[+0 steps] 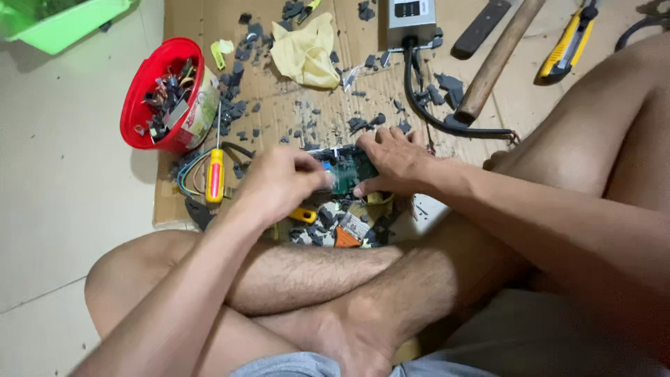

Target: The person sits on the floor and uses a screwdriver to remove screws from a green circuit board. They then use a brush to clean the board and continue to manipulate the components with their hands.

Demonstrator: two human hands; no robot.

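A green circuit board (347, 172) lies on the cardboard sheet (293, 112) between my two hands. My right hand (398, 159) presses flat on its right end, fingers spread over its top and side. My left hand (283, 180) is closed on the board's left end, and a yellow-handled tool (303, 214) sticks out just below that hand; whether it is held I cannot tell. Dark broken bits lie around the board. My crossed bare legs sit in front of it.
A red bowl (149, 70) of small parts stands at left beside a red-and-yellow screwdriver (215, 173) and loose wires. Farther back lie a yellow cloth (306, 52), a grey power box (410, 19) with black cable, a wooden hammer handle (498, 59), a yellow utility knife (567, 45), a green tray (59, 21).
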